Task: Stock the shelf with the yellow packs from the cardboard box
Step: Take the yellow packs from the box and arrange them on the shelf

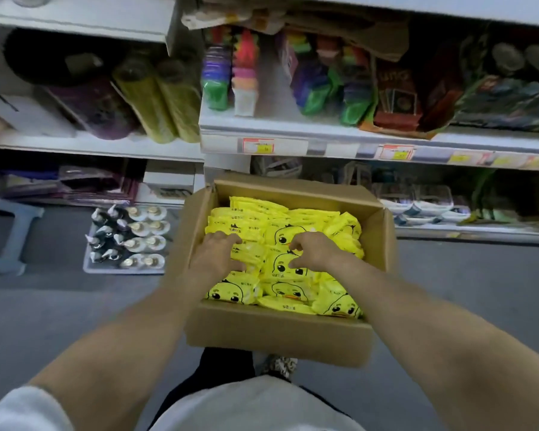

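An open cardboard box [277, 334] stands on the grey floor in front of me, filled with several yellow packs [293, 219] printed with a duck face. Both my hands are inside the box. My left hand [217, 253] lies on the packs at the left side, its fingers curled round a yellow pack [251, 253]. My right hand [313, 250] hovers over the middle, fingers bent down and pinching the top edge of a duck-faced pack [282, 265]. The shelf [293, 132] stands beyond the box, with a bare white patch between coloured goods.
A tray of pump bottles [128, 241] sits on the floor left of the box. A grey plastic stool [3, 231] is further left. Shelves hold rolls, coloured packs and card games. Price tags [257, 146] line the shelf edge. My shoe [279, 365] shows under the box.
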`<state>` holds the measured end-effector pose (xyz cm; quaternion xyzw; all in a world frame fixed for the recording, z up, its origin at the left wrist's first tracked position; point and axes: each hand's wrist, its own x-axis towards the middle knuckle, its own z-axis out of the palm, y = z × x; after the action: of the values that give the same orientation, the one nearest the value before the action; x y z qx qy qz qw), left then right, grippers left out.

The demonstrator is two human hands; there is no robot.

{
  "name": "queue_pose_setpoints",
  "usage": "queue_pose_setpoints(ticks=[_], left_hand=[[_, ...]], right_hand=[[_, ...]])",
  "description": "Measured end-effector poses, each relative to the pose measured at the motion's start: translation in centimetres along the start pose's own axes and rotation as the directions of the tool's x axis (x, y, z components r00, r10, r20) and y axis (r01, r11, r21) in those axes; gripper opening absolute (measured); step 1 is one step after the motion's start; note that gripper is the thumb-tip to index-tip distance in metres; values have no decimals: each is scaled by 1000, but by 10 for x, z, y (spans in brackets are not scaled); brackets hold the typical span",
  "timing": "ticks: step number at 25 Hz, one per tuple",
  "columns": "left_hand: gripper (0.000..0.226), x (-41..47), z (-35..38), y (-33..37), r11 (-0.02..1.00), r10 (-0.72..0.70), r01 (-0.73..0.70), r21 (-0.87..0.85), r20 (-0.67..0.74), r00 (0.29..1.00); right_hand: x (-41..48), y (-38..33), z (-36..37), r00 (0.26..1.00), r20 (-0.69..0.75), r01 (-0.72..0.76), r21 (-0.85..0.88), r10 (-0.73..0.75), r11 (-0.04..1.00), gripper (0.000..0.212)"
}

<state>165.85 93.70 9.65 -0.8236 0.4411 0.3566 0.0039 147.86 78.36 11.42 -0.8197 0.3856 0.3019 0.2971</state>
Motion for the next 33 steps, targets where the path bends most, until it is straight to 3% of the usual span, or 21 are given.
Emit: queue_pose_setpoints(ticks=[9,16,19,21,23,26,31,33], left_hand=[[61,35,36,-35,990,107,-107,88,2,994],[53,45,44,-38,935,144,-151,320,44,989],[45,48,39,-36,940,110,-124,319,63,992],[48,47,29,-34,962,85,-103,251,82,993],[55,41,16,-26,994,67,-75,81,104,992],[65,25,-6,-3,987,68,-52,-149,106,992],[73,-11,-32,36,870,17,14,-493,58,998],[59,-27,-45,50,793,-16,33,-608,33,999]], right_hand=[[33,5,71,981,149,-140,92,126,986,52],[35,-5,92,993,28,-104,-223,113,969,43],[27,1,91,981,74,-167,-151,179,974,38],[21,11,78,976,102,-191,-16,191,981,46],[6,19,59,976,108,-205,165,189,965,52],[-16,29,39,980,21,-192,370,198,909,69],[-52,37,20,977,-114,-90,554,182,828,85],[-67,39,10,970,-166,-32,640,179,767,97]])
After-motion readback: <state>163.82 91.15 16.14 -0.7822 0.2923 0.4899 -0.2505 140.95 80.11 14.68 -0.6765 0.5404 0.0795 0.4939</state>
